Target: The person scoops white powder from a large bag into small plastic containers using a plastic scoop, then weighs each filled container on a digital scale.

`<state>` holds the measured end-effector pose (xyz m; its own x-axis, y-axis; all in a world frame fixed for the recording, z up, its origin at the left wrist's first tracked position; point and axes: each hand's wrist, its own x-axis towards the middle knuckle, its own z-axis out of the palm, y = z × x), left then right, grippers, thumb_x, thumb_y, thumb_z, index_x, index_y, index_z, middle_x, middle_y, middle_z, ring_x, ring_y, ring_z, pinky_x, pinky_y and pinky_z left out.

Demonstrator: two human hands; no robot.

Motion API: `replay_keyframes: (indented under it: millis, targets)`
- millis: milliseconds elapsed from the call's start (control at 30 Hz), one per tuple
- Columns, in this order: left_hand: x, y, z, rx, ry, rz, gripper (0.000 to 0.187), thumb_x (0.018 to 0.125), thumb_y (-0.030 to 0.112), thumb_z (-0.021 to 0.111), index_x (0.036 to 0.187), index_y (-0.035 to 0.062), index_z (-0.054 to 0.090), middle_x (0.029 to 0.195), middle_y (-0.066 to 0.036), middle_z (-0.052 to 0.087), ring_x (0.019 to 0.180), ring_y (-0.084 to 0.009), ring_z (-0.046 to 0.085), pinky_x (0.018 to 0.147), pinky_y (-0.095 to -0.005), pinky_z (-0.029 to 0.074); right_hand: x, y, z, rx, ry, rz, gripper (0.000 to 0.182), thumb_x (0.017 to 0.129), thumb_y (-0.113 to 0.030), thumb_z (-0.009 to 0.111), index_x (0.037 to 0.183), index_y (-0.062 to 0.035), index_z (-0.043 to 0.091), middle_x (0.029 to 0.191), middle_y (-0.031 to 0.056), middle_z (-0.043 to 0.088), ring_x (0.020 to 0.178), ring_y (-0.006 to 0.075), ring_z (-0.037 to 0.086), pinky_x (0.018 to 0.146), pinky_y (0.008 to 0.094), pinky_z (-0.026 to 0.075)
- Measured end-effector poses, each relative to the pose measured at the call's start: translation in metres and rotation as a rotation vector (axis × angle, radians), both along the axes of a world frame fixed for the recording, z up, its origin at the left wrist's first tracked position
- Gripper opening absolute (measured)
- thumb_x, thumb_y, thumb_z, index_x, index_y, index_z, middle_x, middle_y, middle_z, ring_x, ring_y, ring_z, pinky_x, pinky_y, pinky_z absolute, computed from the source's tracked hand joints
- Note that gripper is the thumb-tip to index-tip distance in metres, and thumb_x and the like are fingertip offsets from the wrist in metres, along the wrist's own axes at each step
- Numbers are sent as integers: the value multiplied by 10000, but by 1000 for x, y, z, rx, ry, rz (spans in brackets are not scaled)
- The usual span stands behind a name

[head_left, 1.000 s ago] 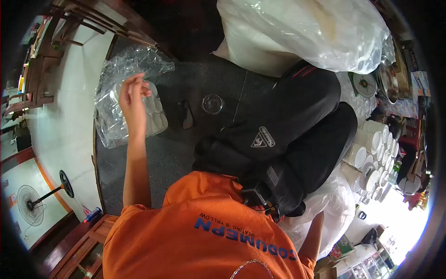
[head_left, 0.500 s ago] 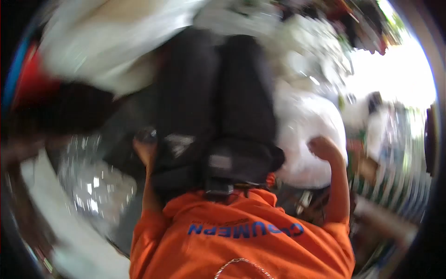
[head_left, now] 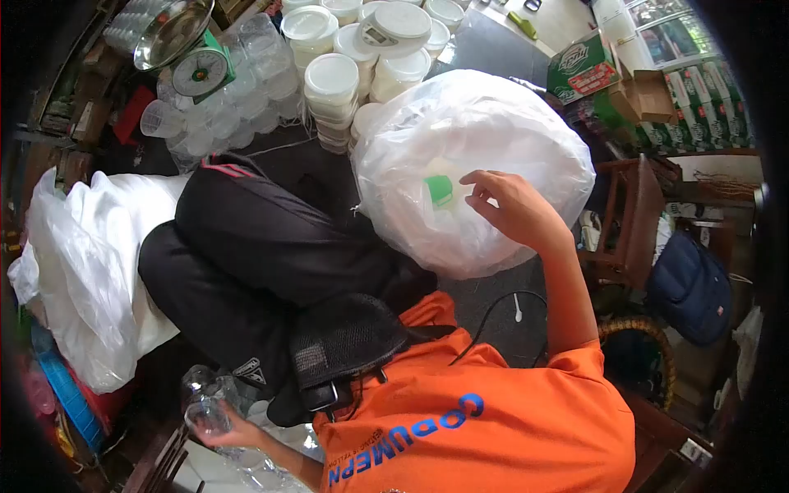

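In the lower left, my left hand grips a clear plastic jar, its fingers partly hidden behind it. More clear plastic containers lie beside and below that hand. My right hand is over a large white plastic bag, fingers bent and apart from the thumb, with nothing visible in them. Just left of those fingertips, a small green cup rests in the hollow of the bag.
Stacked lidded white tubs bear a small digital scale. A green dial scale stands by clear containers. White plastic sacking lies at left. A wooden chair, navy backpack and green carton are at right.
The earlier view is blurred. The view has turned, bringing the tubs and scales into sight. My right hand has gone from a closed-looking shape to spread fingers above the bag.
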<state>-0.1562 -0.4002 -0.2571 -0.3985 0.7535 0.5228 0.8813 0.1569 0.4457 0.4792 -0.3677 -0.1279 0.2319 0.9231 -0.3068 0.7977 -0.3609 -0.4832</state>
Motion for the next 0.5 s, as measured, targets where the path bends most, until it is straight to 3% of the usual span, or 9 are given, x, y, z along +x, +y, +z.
replay_keyframes:
  millis: [67, 133, 233, 300, 333, 433, 500]
  targets:
    - [16, 18, 56, 85, 61, -91, 831, 878, 222, 837, 1491, -63, 354, 1399, -237, 546, 1249, -372, 591, 1062, -513, 499, 7, 7, -12, 4, 7, 27, 270, 969, -135, 655, 1202, 3, 668, 1001, 198, 728, 921, 330, 716, 851, 416, 561]
    - [31, 41, 96, 318, 210, -209, 775, 845, 187, 874, 1430, -63, 431, 1361, -215, 550, 1175, -327, 616, 980, -445, 567, 12, 16, -25, 12, 7, 51, 273, 970, -136, 653, 1206, 1, 663, 1003, 201, 726, 925, 337, 713, 858, 423, 559]
    - [83, 91, 153, 468, 280, -352, 806, 850, 246, 860, 1442, -86, 425, 1349, -214, 549, 1189, -331, 604, 1013, -473, 554, 19, 28, -58, -12, -33, 116, 307, 970, -181, 638, 1223, -8, 648, 1042, 208, 723, 971, 359, 703, 881, 456, 549]
    - [113, 109, 189, 225, 615, -291, 820, 891, 390, 778, 1451, -102, 436, 1353, -223, 550, 1196, -354, 597, 1046, -502, 524, 23, 38, -93, -207, -119, 179, 368, 955, -249, 628, 1242, -19, 638, 1075, 210, 718, 1022, 376, 691, 899, 482, 541]
    - [163, 129, 192, 365, 387, -422, 861, 917, 538, 666, 1443, -111, 456, 1341, -248, 561, 1194, -385, 596, 1055, -517, 501, 21, 49, -106, -329, -149, 173, 390, 919, -237, 645, 1244, -20, 652, 1113, 208, 719, 1051, 384, 686, 927, 470, 538]
    - [222, 165, 208, 505, 473, -577, 833, 943, 547, 605, 1451, -97, 458, 1357, -258, 553, 1231, -385, 578, 1058, -524, 494, 29, 83, -160, -660, -132, 248, 455, 881, -217, 654, 1308, -62, 668, 1257, 196, 697, 1154, 374, 668, 961, 445, 536]
    - [244, 193, 216, 492, 460, -876, 822, 983, 579, 475, 1460, -90, 442, 1411, -266, 539, 1386, -404, 466, 1093, -543, 453, 54, 60, -258, -695, -111, 260, 502, 873, -216, 668, 1353, -75, 627, 1281, 190, 689, 1155, 363, 668, 985, 446, 526]
